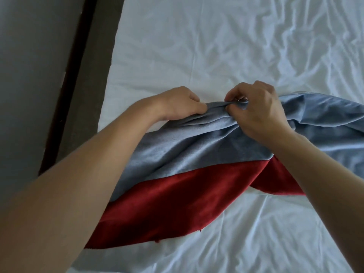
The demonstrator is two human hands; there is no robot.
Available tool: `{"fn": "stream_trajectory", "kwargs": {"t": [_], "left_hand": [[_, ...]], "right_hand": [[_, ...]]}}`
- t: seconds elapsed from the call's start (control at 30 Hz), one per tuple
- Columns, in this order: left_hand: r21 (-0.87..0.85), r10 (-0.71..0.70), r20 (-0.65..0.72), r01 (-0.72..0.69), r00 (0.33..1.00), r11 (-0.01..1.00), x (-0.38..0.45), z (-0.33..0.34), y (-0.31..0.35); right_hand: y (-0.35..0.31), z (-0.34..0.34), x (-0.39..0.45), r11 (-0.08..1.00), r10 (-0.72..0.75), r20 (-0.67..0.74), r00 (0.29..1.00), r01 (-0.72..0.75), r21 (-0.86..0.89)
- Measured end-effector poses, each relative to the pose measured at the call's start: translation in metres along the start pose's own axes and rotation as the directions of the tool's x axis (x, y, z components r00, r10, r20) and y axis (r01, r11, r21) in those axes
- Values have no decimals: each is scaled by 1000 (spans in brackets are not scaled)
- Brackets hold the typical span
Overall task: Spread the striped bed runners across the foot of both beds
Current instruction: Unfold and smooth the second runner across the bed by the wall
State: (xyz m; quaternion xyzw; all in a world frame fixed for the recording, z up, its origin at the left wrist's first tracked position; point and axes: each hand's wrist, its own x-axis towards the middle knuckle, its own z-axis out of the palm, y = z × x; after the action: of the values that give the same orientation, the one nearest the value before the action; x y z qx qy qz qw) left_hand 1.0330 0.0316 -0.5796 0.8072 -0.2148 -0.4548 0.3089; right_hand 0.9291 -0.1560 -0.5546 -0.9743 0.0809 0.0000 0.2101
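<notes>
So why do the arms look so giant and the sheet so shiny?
Head view: the wide-angle lens stretches the near forearms at the frame's edge; soft light glares off the white sheet, the wall stays dim; left hand and right hand gripping the runner look sharp.

This is a bedroom, possibly a hotel room. A bed with a wrinkled white sheet (216, 46) stretches ahead of and below both hands, a blue-and-red bed runner (177, 164) bunched beneath them. Left of the left hand, a dark wooden bed frame (78, 66) borders grey floor (29, 75).
</notes>
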Motion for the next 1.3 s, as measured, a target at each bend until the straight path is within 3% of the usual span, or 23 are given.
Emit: {"fn": "stream_trajectory", "kwargs": {"t": [0.1, 0.17, 0.27, 0.33, 0.37, 0.4, 0.47, 0.53, 0.57, 0.8, 0.93, 1.07, 1.13, 1.17, 1.23, 1.3], "left_hand": [[46, 13, -53, -10, 999, 999, -5, -16, -12], [188, 84, -188, -48, 979, 981, -4, -27, -16], [478, 297, -427, -65, 854, 876, 5, -43, -15], [597, 425, -493, -60, 759, 800, 14, -50, -8], [592, 419, -497, -56, 760, 804, 20, -52, -4], [533, 359, -486, -55, 797, 844, 25, -53, -1], [252, 133, -414, -27, 900, 967, 30, -55, 1], [-35, -42, -353, 32, 935, 999, 30, -59, -3], [-82, -66, -339, 41, 938, 996, 28, -61, -6], [46, -67, -168, 76, 983, 996, 15, -70, -21], [124, -160, 18, 157, 987, 980, 4, -76, -30], [163, -138, 111, 119, 984, 979, 6, -69, -25], [147, -135, 43, 127, 990, 981, 6, -76, -26], [154, -124, -63, 133, 990, 979, 6, -82, -28], [290, 18, -332, 84, 943, 953, 7, -90, -32], [405, 198, -451, 2, 870, 914, 8, -87, -32]], "right_hand": [[-2, 12, 11, 1000, -8, -36, 999, 9, 13], [-3, 17, 20, 1000, -11, -67, 998, 11, -2], [-6, 18, 42, 1000, 30, -125, 992, -30, 4], [-5, 16, 61, 998, 60, -149, 987, -59, 10], [-4, 15, 71, 997, 72, -135, 988, -72, 4], [-2, 14, 79, 996, 83, -98, 992, -85, -11], [2, 15, 89, 996, 91, -5, 996, -91, -13], [2, 19, 92, 989, 115, 57, 992, -120, 87], [-2, 22, 94, 981, 122, 83, 989, -132, 141], [-31, 32, 101, 980, -68, 321, 945, 3, 199], [-28, 25, 99, 967, -69, 293, 953, -8, 254], [-32, 21, 100, 960, -40, 247, 968, -32, 278], [-31, 17, 102, 972, -29, 254, 967, -32, 233], [-30, 16, 103, 980, -23, 270, 963, -32, 198], [-30, 18, 105, 991, -19, 308, 951, -24, 134], [-39, 25, 108, 990, -18, 317, 948, -28, 139]]}}
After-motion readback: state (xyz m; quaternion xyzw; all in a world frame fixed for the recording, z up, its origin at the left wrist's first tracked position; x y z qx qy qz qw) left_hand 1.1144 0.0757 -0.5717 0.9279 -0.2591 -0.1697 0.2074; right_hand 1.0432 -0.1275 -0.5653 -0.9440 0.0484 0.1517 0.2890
